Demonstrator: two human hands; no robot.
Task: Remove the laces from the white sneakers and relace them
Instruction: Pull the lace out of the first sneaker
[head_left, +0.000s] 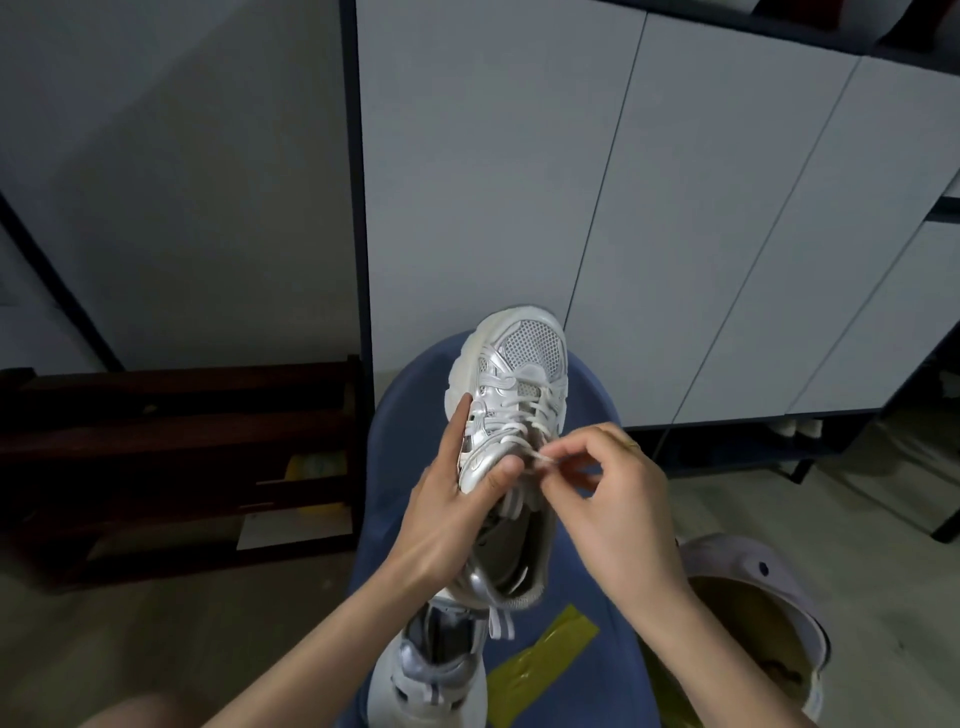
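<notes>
White laced sneaker (511, 379) — toe away, second sneaker (431, 670) nearer

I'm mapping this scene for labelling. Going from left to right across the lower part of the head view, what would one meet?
Dark wooden rack → left hand → white sneaker → right hand → pale cap.

Left hand (451, 499) grips sneaker (506, 415) from its side, fingers straight along upper, thumb across the top. Right hand (608, 493) just beside it, thumb and forefinger pinching lace (543, 460), other fingers curled.
</notes>
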